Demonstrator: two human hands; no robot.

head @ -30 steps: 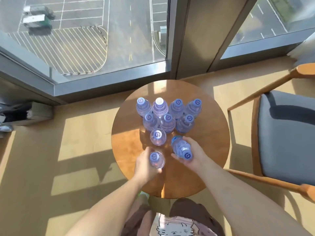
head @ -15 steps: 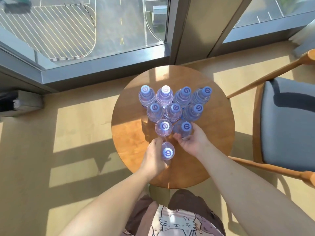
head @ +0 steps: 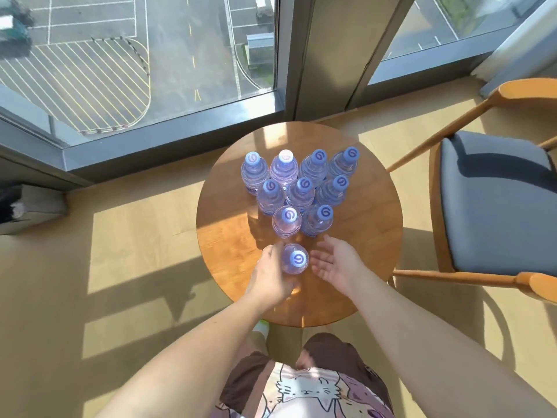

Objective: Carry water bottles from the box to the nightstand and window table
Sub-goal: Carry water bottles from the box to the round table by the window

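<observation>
The window [head: 135, 64] fills the 10 to 12 o'clock part of the view, its grey sill running along the pale wooden floor [head: 135, 236]. A wooden armchair [head: 494, 206] with a grey seat cushion stands at 3 o'clock, just beside the round wooden counter [head: 370, 224] at the centre. On the counter, water bottles with blue caps stand upright in a tight triangle: a row of four [head: 301, 167] toward 12 o'clock, three [head: 301, 193] next, then two [head: 301, 220], touching or nearly so. A single water bottle [head: 296, 262] stands at the triangle's tip toward 6 o'clock, upright on the counter. The left hand [head: 269, 276] grips this bottle from its 9 o'clock side, fingers curled round the body. The right hand [head: 337, 262] hovers just at the bottle's 3 o'clock side, palm turned up, fingers [head: 324, 245] apart and relaxed, holding nothing.
</observation>
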